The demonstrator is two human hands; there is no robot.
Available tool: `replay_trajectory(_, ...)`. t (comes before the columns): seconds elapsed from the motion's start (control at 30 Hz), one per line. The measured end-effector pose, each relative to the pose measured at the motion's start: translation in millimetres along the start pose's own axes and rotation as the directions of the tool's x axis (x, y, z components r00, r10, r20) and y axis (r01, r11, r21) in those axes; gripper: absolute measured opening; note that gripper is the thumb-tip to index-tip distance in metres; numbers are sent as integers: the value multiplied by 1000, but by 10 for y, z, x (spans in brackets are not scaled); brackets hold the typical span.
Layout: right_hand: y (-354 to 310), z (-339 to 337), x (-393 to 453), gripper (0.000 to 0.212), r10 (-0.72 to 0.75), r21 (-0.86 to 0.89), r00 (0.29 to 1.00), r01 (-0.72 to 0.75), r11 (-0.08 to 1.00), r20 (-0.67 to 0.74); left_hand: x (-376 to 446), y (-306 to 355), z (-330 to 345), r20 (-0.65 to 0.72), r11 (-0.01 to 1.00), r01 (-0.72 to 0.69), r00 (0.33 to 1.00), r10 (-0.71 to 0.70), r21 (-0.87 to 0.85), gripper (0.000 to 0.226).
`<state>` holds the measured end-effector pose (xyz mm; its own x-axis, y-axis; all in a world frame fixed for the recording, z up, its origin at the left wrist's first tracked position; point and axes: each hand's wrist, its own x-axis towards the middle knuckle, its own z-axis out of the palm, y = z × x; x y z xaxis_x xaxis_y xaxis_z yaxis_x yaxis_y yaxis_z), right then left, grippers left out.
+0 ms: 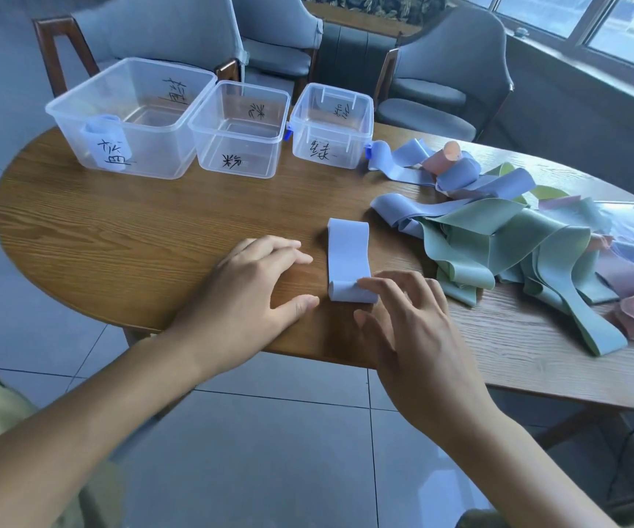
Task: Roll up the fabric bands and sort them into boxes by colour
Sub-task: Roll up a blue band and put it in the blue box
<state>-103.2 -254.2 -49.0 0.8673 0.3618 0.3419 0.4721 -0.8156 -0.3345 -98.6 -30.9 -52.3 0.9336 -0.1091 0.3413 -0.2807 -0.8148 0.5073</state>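
Right hand (406,314): fingers spread and relaxed, fingertips resting on rolled near end of flat pale-blue fabric band (349,261) at table's near edge. Left hand (254,295): spread flat on round wooden table (155,230), just left of band. Tangled pile of blue, green, pink bands (517,242) at right. Three clear plastic boxes (239,131) beyond; one blue roll (106,137) in leftmost.

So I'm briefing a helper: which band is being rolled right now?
On the wooden table, look near the front edge between the two hands. The blue band lies flat there alone, its near end curled under the right hand, apart from the tangled pile.
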Motion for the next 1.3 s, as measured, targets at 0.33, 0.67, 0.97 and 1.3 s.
replay_trajectory(0.33, -6, 62, 66, 46, 28, -12, 999, -27, 1000, 40, -52, 343, 42, 146, 657, 297, 950, -275, -693, 29)
replay_trajectory(0.67, -75, -24, 125, 48, 284, 670, 942, -327, 667, 177, -80, 469, 54, 224, 551, 372, 921, -319, -747, 41)
replay_trajectory(0.97, -119, -117, 68, 60, 340, 864, 881, -426, 267, 329, -91, 538, 96, 219, 485, 387, 904, -368, -784, 37)
replay_trajectory(1.3, -120, -170, 9, 41, 218, 845, 912, -405, 350, 347, -110, 525, 44, 174, 535, 380, 902, -395, -755, 33)
